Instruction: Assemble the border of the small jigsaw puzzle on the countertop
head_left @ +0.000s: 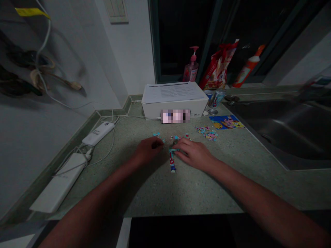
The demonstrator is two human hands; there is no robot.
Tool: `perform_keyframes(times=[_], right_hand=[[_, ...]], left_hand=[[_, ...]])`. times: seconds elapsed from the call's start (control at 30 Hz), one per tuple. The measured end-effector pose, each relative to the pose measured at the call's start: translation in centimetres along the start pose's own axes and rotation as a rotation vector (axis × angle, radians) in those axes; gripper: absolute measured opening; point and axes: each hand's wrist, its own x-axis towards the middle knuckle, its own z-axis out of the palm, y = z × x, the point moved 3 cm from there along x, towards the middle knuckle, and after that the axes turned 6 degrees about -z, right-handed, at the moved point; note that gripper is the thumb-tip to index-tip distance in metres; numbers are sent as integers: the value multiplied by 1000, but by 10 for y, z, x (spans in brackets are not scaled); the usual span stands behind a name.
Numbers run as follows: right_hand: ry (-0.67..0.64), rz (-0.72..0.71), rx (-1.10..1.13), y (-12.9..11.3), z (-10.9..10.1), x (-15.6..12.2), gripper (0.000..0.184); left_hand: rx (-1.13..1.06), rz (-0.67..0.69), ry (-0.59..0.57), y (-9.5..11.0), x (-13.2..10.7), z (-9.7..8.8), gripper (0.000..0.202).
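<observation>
A narrow strip of joined jigsaw puzzle pieces (172, 162) lies on the countertop in front of me, with red, light blue and dark blue parts. My right hand (192, 151) is at its far end, fingers closed around a light-blue puzzle piece (173, 150). To the left of the strip is my left hand (148, 150), its fingers curled into a pinch; what they hold, if anything, is hidden. Loose puzzle pieces (156, 134) lie just beyond the left hand, others (176, 137) beyond the strip. A bigger pile of pieces (207, 133) sits at the right.
A white box (152, 109) with a printed sheet on top stands behind, a phone-like screen (175, 116) against it. A colourful picture card (227, 122) lies beside the sink (274, 165). Cans (217, 99) stand by the box. Power strips (62, 182) and cables run along the left.
</observation>
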Motion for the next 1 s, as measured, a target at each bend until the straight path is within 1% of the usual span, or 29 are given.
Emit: perform_keyframes(times=[0.17,0.23,0.33,0.43,0.5,0.6,0.67,0.73,0.8,0.87,1.0], right_hand=[[17,50,-1,11,-8,-2,25],[24,71,-5,15,-10,-3,25],[29,106,-23,20,-10,-4,25],[15,124,-40,22,-9,-4,25],[10,129,-48,22,-9,-4,25],[12,134,-55,22,-11,-4,25],[14,138,-56,22,-11,-4,25],[19,140,-53,22,-12,-4,25],[23,140,-50,22,-12,-4,25],[19,144,-56,23,-11,-4,25],[9,147,-56,23,-11,-4,25]], left_hand=[[219,-63,211,-24,9,-30,23],[303,-101,220,-33,13,-39,26],[373,-156,179,-43,18,-43,28],[424,-157,146,-47,19,-40,31],[470,-137,150,-46,19,-37,31],[503,-94,152,-39,14,-38,27],[464,-57,79,-32,10,-39,24],[409,-10,-49,-25,4,-40,23],[397,26,-128,-20,-2,-40,24],[425,29,-148,-19,-4,-39,24],[454,10,-126,-28,-2,-36,19]])
